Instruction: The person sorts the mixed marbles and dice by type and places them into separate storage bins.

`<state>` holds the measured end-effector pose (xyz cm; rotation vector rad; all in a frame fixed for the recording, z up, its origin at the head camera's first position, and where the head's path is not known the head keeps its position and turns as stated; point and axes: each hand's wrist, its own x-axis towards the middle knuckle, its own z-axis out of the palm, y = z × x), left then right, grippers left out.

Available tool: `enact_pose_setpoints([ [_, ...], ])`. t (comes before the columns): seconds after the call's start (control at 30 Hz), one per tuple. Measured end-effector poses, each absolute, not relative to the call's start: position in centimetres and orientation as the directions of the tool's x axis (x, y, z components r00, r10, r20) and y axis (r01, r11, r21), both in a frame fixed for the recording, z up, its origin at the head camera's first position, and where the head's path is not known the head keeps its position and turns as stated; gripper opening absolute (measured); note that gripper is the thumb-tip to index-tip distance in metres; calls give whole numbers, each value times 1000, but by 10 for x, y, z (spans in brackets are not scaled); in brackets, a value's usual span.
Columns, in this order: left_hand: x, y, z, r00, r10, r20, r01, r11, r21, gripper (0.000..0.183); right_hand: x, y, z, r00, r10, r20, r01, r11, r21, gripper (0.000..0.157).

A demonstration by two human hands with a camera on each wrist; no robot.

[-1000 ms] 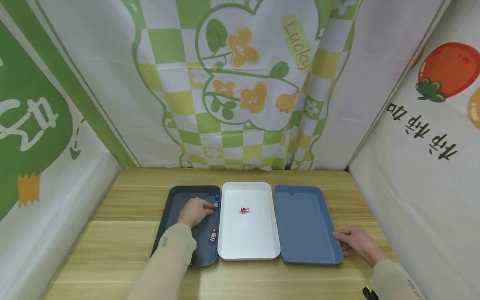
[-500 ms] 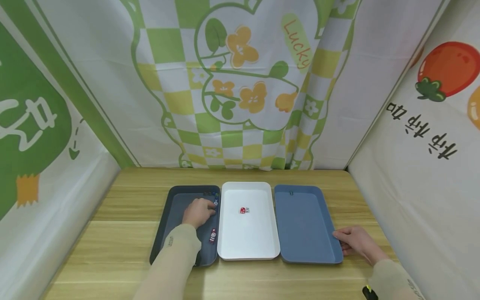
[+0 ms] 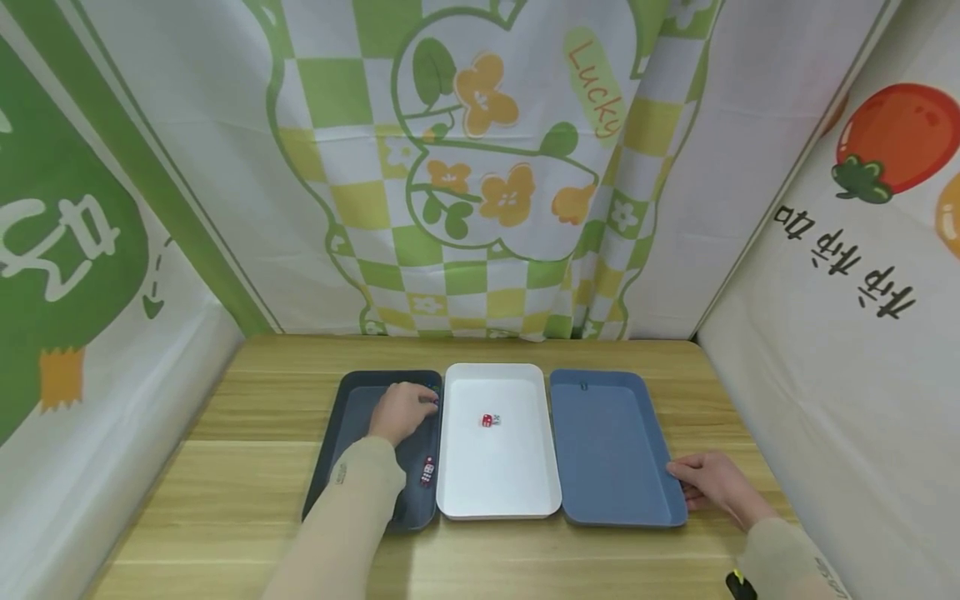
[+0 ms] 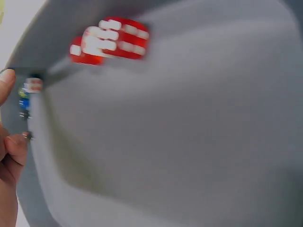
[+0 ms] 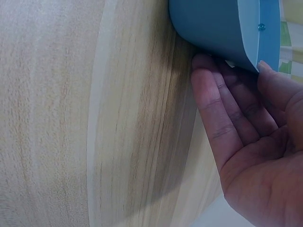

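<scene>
Tiny blue and black dice (image 4: 24,103) lie in the dark tray (image 3: 352,425), far-right corner, left hand (image 3: 400,411) spread beside them; right hand (image 3: 712,483) pinches the blue tray (image 3: 607,450).

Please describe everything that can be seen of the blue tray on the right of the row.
The blue tray is a plain, shallow rectangle with rounded corners and low raised walls; its smooth matte surface looks like plastic. It sits upright on the wooden table, beside the white tray. One small greenish die lies inside, by the far wall and left of the middle. The right hand holds its right wall towards the near end, thumb at the rim. Its underside is hidden.
</scene>
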<state>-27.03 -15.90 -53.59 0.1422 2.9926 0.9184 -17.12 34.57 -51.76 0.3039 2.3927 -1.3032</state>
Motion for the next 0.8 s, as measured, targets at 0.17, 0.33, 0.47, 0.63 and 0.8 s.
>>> enact_pose_setpoints([
  [0.17,-277,-148,-516,-996,91,21,84,779,621,18,-171,346,-518,-900,-6,-436,366,534,-762,44],
  [0.33,-283,-124,-501,-992,127,17,111,782,613,17,-170,346,-518,-901,-8,-434,364,529,-766,43],
  [0.47,-290,-99,-493,-984,179,19,155,792,590,18,-170,346,-518,-899,-11,-438,367,527,-766,42],
  [0.63,-295,-68,-489,-969,244,31,217,791,572,19,-170,346,-518,-897,-11,-442,372,520,-769,41],
  [0.8,-295,-40,-489,-958,287,14,237,762,602,21,-170,346,-518,-898,-15,-439,368,519,-771,41],
])
